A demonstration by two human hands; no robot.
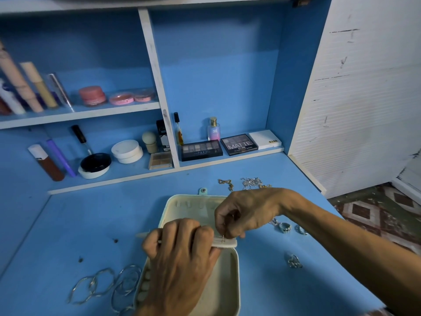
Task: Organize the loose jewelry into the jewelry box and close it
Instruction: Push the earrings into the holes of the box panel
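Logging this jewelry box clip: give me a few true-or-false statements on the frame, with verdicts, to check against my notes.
1. The jewelry box is shut. False: it lies open on the blue desk, lid folded back.
2. Silver bangles lie on the desk to the left of the box. True.
3. The right hand pinches a small gold piece at the cream panel that the left hand grips. True.
4. Every ring is already in the box. False: several rings lie on the desk to its right.
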